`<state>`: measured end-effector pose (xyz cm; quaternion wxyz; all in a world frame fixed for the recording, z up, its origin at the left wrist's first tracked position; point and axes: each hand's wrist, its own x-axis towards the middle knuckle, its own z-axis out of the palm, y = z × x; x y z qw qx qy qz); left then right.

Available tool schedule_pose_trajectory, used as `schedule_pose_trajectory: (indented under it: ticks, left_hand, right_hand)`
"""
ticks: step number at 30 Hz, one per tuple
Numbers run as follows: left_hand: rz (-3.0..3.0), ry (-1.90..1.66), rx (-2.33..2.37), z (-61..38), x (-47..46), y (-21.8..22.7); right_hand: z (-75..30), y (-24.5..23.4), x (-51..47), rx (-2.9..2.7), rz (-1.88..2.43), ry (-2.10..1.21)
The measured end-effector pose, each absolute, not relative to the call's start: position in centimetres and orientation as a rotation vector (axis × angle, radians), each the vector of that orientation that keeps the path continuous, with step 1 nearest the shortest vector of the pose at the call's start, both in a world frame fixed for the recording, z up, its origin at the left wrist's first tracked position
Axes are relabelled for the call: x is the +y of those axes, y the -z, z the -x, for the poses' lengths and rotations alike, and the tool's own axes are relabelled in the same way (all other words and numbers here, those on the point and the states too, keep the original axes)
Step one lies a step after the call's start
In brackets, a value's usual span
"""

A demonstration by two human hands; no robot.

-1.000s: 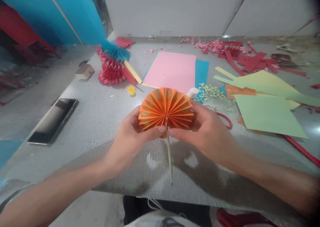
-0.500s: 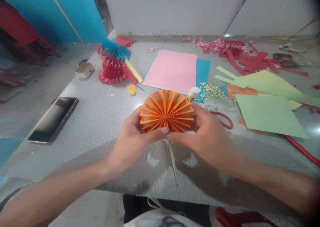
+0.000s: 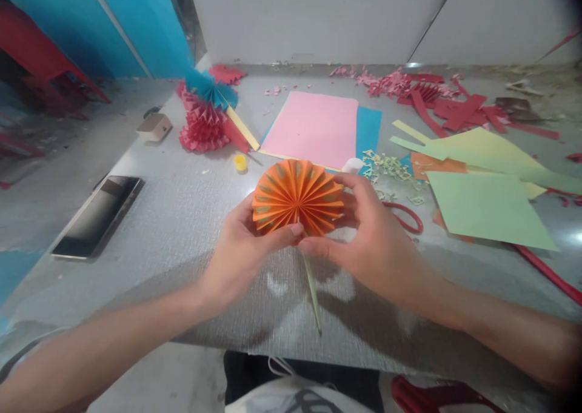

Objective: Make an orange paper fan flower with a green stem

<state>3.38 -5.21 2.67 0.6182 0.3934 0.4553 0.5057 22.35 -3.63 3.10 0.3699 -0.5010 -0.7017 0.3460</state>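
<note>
Holding paper fan (image 3: 297, 198), glue stick (image 3: 353, 165) beyond right hand (image 3: 373, 237)

A paper-craft workspace: grey table (image 3: 182, 231) strewn with coloured paper sheets (image 3: 313, 128) and red paper scraps (image 3: 459, 113)

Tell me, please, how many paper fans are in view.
4: an orange one held by the left hand and right hand, a blue one on a red one back left, another red one among scraps back right; more may be hidden.

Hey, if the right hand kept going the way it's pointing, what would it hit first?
The right hand would meet the orange pleated paper fan first; its fingers seem to touch its right edge already, though depth is unclear.
</note>
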Motion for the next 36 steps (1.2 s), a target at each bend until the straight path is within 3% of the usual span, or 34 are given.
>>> schedule_pose_trajectory:
  ticks: [4, 6, 24, 29, 33, 36]
  left_hand:
    - [-0.892, -1.193, 1.080, -3.3, -5.0, -2.5]
    - [-0.895, -1.197, 1.078, -3.3, -4.9, -2.3]
    - [-0.872, -1.216, 1.088, -4.0, -5.4, -1.5]
    - [-0.875, -1.194, 1.141, -3.3, -5.3, -2.3]
    - [-0.896, -1.421, 1.223, -2.2, -4.6, -3.0]
    - [-1.292, -1.615, 1.230, -1.4, -4.0, -3.4]
  right_hand:
    - [-22.7, -3.1, -4.2, -1.976, 1.117, -0.154]
    - [-22.6, -3.1, -4.5, -2.100, 0.991, -0.005]
    - [-22.0, -2.5, -3.9, -2.251, 1.111, -0.246]
    - [-22.6, -2.8, -3.9, -2.339, 1.079, -0.089]
    - [-23.4, -3.3, -3.8, -2.445, 1.055, 0.000]
    - [-23.9, -3.4, -3.8, -2.523, 1.011, 0.053]
